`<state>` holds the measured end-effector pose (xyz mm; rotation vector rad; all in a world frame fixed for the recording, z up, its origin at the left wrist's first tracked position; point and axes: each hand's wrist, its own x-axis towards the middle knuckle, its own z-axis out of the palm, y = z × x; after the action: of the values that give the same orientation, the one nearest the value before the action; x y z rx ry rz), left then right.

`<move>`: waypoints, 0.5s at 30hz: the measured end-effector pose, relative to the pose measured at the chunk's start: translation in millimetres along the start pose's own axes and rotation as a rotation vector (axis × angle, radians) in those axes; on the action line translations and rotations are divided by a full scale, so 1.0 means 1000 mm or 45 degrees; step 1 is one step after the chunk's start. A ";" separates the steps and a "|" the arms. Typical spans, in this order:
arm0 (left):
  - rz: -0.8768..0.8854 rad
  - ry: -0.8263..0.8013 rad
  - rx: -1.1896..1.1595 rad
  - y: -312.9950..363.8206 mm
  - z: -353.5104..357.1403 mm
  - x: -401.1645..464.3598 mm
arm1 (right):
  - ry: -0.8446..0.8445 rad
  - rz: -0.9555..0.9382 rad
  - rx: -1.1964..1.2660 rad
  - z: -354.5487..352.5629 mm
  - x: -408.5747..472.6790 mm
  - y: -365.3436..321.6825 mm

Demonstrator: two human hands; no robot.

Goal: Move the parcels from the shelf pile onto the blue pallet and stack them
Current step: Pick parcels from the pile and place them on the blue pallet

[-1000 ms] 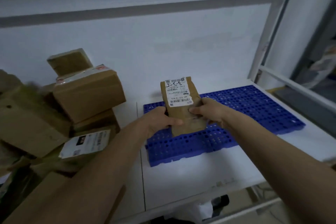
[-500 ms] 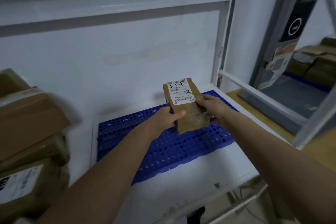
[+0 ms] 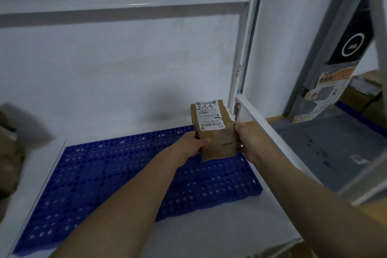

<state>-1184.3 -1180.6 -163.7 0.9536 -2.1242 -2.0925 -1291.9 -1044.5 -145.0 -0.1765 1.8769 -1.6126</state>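
Both hands held one small brown cardboard parcel (image 3: 213, 132) with a white shipping label on its upper face, right of frame centre. The left hand (image 3: 189, 145) had its thumb curled over the parcel's near-left edge; the right hand (image 3: 250, 139) clamped the right side, fingers wrapped round it. So each grip was closed on the parcel, not spread.

Compared with a second ago, the parcel had travelled rightward: then it was over the near-middle of the blue perforated plastic pallet (image 3: 104, 178), now it sat over the pallet's far right corner, close to the white metal shelf upright (image 3: 240, 69). Can't tell whether its bottom touched the pallet or just hovered above it. The view had swung right too, so the pile of brown cardboard boxes (image 3: 10, 153) was only a blurred sliver at the left edge.

The pallet lay on the white shelf board (image 3: 209, 226) with no other parcel visible on it. Judged from that, this was the first placement, aimed at the back corner, and the stack was not yet started. Set-down looked imminent; release had not happened.
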 end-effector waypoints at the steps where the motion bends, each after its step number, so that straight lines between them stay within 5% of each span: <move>1: -0.017 0.019 0.019 0.000 0.002 0.005 | -0.020 0.011 -0.002 -0.002 0.006 0.002; 15: -0.217 0.011 -0.340 -0.016 0.007 0.038 | -0.104 0.202 -0.003 -0.033 0.051 0.015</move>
<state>-1211.7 -1189.4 -193.9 1.1379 -1.7529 -2.3660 -1344.8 -1038.9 -177.2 -0.0907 1.7841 -1.4748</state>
